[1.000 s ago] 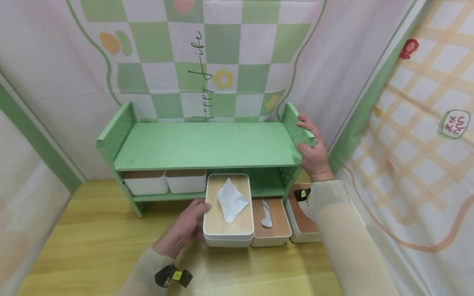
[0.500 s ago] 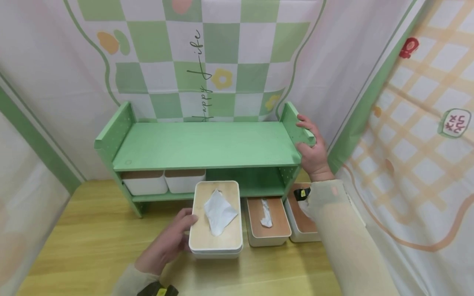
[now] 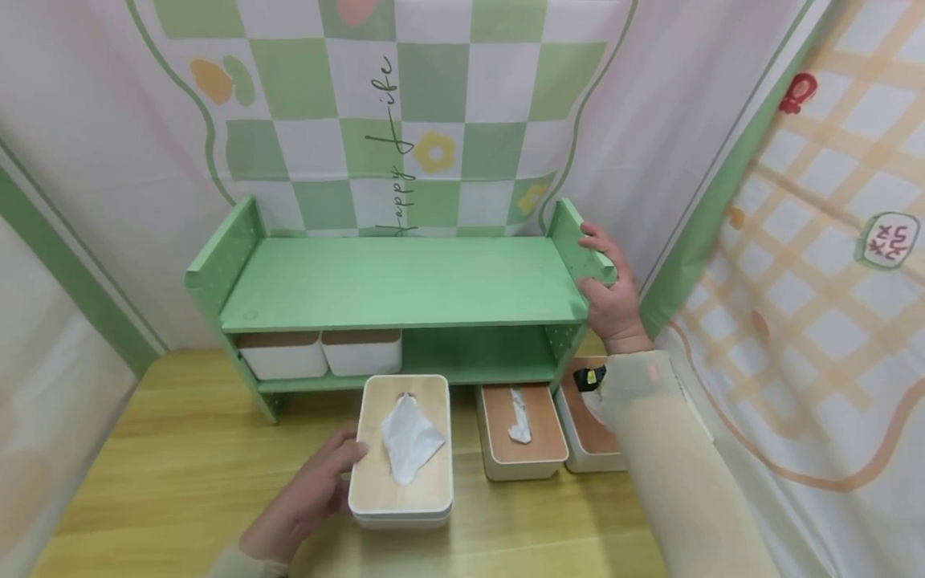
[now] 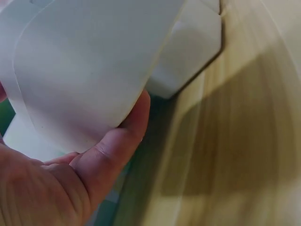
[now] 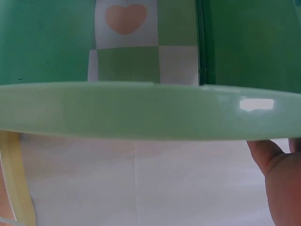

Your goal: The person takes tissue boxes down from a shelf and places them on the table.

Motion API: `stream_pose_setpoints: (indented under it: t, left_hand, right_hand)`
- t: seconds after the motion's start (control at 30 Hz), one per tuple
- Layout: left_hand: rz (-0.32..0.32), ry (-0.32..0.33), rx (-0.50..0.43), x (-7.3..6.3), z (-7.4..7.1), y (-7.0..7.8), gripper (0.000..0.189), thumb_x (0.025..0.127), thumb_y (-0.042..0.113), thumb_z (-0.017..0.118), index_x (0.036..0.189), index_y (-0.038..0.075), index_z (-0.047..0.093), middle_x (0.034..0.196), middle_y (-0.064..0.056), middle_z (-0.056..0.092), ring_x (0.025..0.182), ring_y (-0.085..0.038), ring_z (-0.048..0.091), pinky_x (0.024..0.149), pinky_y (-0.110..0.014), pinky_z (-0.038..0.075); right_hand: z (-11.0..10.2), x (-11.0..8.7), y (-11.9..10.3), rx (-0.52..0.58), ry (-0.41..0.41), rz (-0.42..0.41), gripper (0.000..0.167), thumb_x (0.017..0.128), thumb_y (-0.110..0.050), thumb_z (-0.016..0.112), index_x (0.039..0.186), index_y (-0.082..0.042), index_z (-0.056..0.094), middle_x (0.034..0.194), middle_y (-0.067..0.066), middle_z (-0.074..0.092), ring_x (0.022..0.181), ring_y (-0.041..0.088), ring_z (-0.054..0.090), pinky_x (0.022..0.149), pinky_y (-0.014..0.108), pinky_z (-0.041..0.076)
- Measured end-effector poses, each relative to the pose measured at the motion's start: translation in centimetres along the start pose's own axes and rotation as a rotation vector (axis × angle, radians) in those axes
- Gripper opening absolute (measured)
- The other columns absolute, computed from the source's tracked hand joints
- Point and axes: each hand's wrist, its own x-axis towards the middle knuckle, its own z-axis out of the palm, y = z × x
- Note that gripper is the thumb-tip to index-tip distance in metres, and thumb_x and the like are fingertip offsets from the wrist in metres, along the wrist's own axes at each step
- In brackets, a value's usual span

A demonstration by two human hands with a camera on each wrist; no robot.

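My left hand (image 3: 307, 490) grips a white tissue box (image 3: 368, 490) by its left side, in front of the green shelf (image 3: 405, 281). The box has a pale wood lid, and a white tissue (image 3: 408, 441) pokes out of it. In the left wrist view, the thumb of the left hand (image 4: 75, 174) lies along the white box (image 4: 89, 66), which casts a shadow on the wooden tabletop (image 4: 263, 141). At the shelf's right end, my right hand (image 3: 614, 309) holds the side panel (image 3: 571, 245). The right wrist view shows that panel's green edge (image 5: 117, 110) crossing in front of the hand (image 5: 287, 188).
A second tissue box (image 3: 538, 429), with a browner lid, stands below the shelf's right part. Another tissue box (image 3: 596, 433) beside it is partly hidden by the right forearm. Two white bins (image 3: 282, 357) sit on the lower shelf at left. A checkered cloth (image 3: 433, 88) hangs behind.
The left hand has carried the pale-lidded tissue box left and toward the body, away from the brown-lidded one. My right hand keeps its place on the shelf's side panel.
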Motion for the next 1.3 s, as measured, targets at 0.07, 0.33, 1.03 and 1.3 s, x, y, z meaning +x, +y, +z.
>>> stream_pose_setpoints:
  t: [0.07, 0.33, 1.03, 1.3]
  left_hand:
    - [-0.006, 0.025, -0.004, -0.1, -0.4, -0.5, 0.063, 0.099, 0.035, 0.054, 0.147, 0.001, 0.030, 0.123, -0.028, 0.053, 0.080, -0.034, 0.070, 0.065, -0.042, 0.059]
    - [-0.041, 0.100, 0.022, -0.1, -2.0, -2.1, 0.061, 0.100, 0.033, 0.054, 0.146, 0.001, 0.032, 0.123, -0.029, 0.055, 0.087, -0.035, 0.068, 0.070, -0.045, 0.058]
    - [-0.080, 0.223, 0.101, 1.8, -3.3, -4.4, 0.067, 0.096, 0.035, 0.061, 0.144, -0.001, 0.033, 0.109, -0.026, 0.057, 0.082, -0.033, 0.063, 0.067, -0.043, 0.056]
    - [-0.091, 0.231, 0.116, 1.9, -3.2, -4.1, 0.065, 0.099, 0.035, 0.056, 0.145, -0.004, 0.032, 0.108, -0.027, 0.058, 0.083, -0.032, 0.064, 0.069, -0.043, 0.056]
  right_hand:
    - [0.0, 0.0, 0.0, 0.005, -0.001, 0.000, 0.057, 0.077, 0.012, 0.045, 0.133, 0.003, 0.053, 0.155, 0.006, 0.037, 0.136, 0.019, 0.035, 0.047, 0.022, 0.033]
    - [0.0, -0.1, -0.2, 0.004, 0.002, -0.001, 0.056, 0.078, 0.011, 0.045, 0.133, 0.003, 0.053, 0.155, 0.004, 0.038, 0.139, 0.018, 0.033, 0.051, 0.022, 0.035]
    - [0.2, 0.1, 0.1, 0.019, 0.004, -0.009, 0.058, 0.076, 0.014, 0.045, 0.133, 0.004, 0.053, 0.155, 0.008, 0.037, 0.141, 0.019, 0.031, 0.068, 0.022, 0.040]
    - [0.1, 0.1, 0.2, 0.031, 0.007, -0.011, 0.058, 0.076, 0.014, 0.044, 0.132, 0.005, 0.052, 0.155, 0.008, 0.037, 0.143, 0.019, 0.029, 0.079, 0.024, 0.038]
